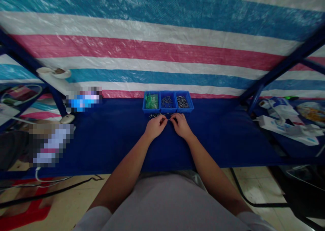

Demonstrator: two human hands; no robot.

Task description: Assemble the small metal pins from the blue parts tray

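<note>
My left hand and my right hand are close together over the blue tabletop, fingertips facing. Both are closed in a pinch. A thin, pale sliver seems to lie between the fingertips, too small to make out. Just beyond them stand three joined blue bins. The left bin holds small green, clear-looking pieces. In the middle bin are scattered thin metal pieces, like screws or pins. Many short metal pieces fill the right bin. Several thin metal pieces lie on the table beyond my left hand.
A striped sheet hangs behind the table. Blurred-out devices lie at the left, with a white mouse-like object. At the right are a white power strip and cables. Dark blue frame posts slant up on both sides.
</note>
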